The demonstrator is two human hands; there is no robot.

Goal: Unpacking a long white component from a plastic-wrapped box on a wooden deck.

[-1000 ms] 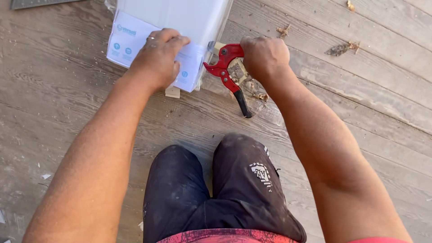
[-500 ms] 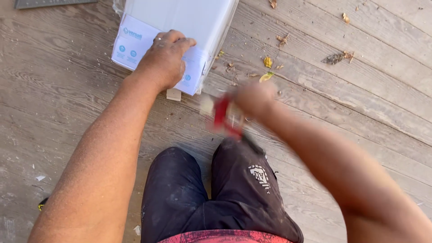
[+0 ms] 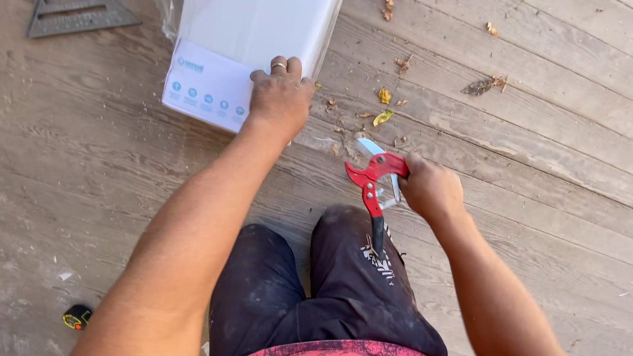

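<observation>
View from above of a person kneeling on a weathered grey plank deck [image 3: 527, 151]. The left hand [image 3: 280, 99] lies palm-down, fingers curled over the near edge of a white rectangular sleeve-like piece [image 3: 254, 39] wrapped in clear film, with a paper label bearing small blue round symbols at its near end; a ring shows on one finger. The piece lies flat on the boards at the upper middle of the view, running out of the top edge. The right hand [image 3: 432, 191] is clenched around one handle of a red ratchet cutter [image 3: 372, 188], held just above the knees. The cutter has a red body, a pale metal blade pointing away from the person, and a black-tipped lower handle hanging over the dark, paint-flecked shorts [image 3: 330, 290]. Dry leaves [image 3: 384, 109] are scattered on the boards beyond the cutter. A grey triangular square [image 3: 76, 16] rests at the upper left; a small black-and-yellow tape measure [image 3: 77, 317] lies at the lower left.
</observation>
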